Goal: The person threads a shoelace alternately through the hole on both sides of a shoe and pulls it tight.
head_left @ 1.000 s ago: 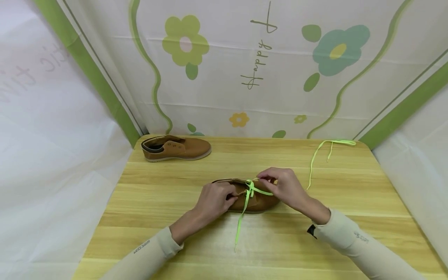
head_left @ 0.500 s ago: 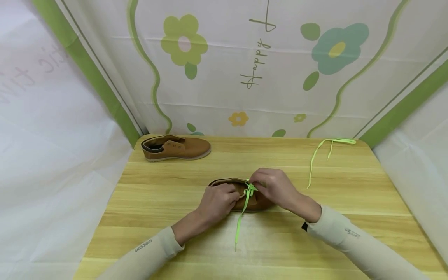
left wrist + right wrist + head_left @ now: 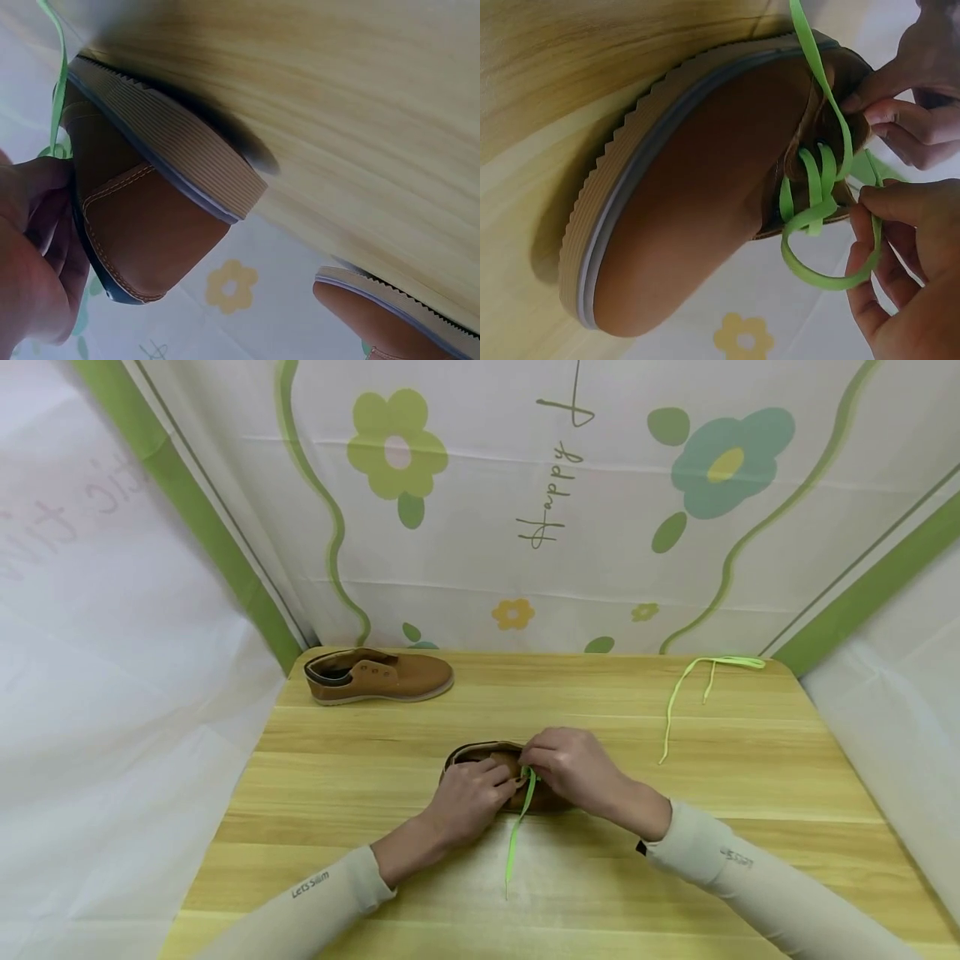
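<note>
A brown lace-up shoe [image 3: 690,195] rests on the table, its toe toward the right in the head view. Bright green shoelace [image 3: 821,281] passes through its eyelets, and one long tail trails over the near side. My left hand [image 3: 468,797] pinches the edge of the eyelet flap near the shoe's opening. Close beside it, my right hand [image 3: 573,768] holds the other end of the lace between thumb and fingers; in the right wrist view that end curves in a loose loop below the eyelets. From above, the right hand covers most of the lacing.
At the table's back left stands a second brown shoe [image 3: 412,677] with bare eyelets. Another green shoelace [image 3: 738,662] lies at the back right, one end running forward. The wooden table [image 3: 750,877] backs onto a white curtain [image 3: 465,552] printed with flowers.
My right hand has come left and in over the lacing, drawing the lace end along with it. My left hand has shifted slightly right, still pinching the flap.
</note>
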`<state>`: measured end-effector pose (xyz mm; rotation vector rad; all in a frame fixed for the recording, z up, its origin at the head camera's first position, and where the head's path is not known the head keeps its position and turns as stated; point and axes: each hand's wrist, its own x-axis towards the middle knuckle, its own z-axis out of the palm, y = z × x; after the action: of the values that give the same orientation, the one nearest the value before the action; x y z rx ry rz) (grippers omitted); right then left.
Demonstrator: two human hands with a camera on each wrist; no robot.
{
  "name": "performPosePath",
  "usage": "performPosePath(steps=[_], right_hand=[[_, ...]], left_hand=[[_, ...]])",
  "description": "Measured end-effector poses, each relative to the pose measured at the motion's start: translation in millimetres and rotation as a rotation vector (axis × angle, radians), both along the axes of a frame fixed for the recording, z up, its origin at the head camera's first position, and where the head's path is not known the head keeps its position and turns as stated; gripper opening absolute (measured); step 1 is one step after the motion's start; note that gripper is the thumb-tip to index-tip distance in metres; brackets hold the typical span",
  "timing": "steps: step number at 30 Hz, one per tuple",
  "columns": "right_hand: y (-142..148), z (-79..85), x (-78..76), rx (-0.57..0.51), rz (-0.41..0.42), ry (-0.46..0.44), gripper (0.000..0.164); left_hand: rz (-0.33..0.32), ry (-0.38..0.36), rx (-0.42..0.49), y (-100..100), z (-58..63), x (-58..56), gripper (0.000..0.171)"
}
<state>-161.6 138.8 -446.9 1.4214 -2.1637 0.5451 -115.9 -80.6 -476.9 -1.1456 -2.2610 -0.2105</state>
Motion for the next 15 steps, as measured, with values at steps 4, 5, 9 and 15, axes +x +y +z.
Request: performPosePath(steps=[4, 5, 9, 15], right_hand=[[-2.0, -3.9, -0.1, 0.021, 0.007, 0.025, 0.018], [-2.2, -5.2, -0.1, 0.025, 0.009, 0.028, 0.018], [-3.0, -8.9, 0.7, 0.048, 0.008, 0.043, 0.017], [-4.0, -8.5, 2.1, 0.063, 0.006, 0.043, 0.018]], left_hand=[[0.003, 0.027, -0.015, 0.2, -0.7, 0.4, 0.008], [0.004, 0.029, -0.015, 0.3, -1.0, 0.4, 0.008], [0.012, 0.040, -0.020, 0.6, -1.7, 0.3, 0.009], [0.019, 0.039, -0.023, 0.5, -2.0, 0.0, 0.013]])
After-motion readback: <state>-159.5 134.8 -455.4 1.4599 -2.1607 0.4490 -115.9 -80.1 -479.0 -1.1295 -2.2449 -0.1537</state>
